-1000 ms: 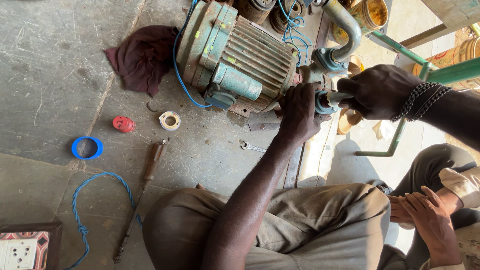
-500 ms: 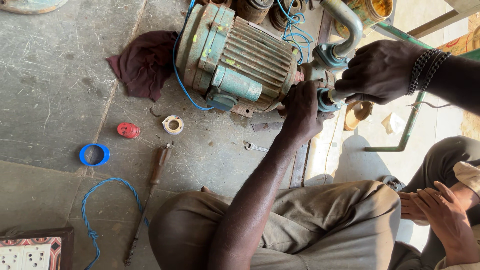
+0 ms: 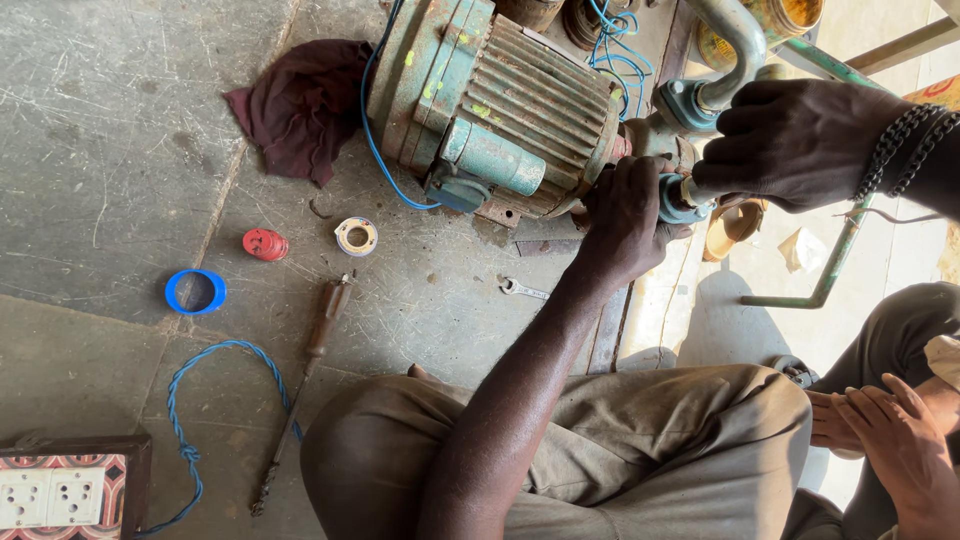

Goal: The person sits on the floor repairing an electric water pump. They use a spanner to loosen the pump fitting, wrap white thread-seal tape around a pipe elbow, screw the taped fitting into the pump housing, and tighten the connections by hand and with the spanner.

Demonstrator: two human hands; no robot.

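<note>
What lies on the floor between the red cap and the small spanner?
In the head view, a small roll of white tape lies between the red cap and the small spanner, nearer the cap. The rest of that floor stretch shows only bare concrete.

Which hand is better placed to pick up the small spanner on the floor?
Left, probably. The left hand grips the blue fitting just above the spanner; the right hand is farther, holding the pipe.

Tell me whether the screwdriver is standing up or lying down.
Lying down. The screwdriver rests flat on the concrete floor, wooden handle toward the tape roll, shaft pointing back toward the person, beside the blue cord; neither hand touches it.
</note>
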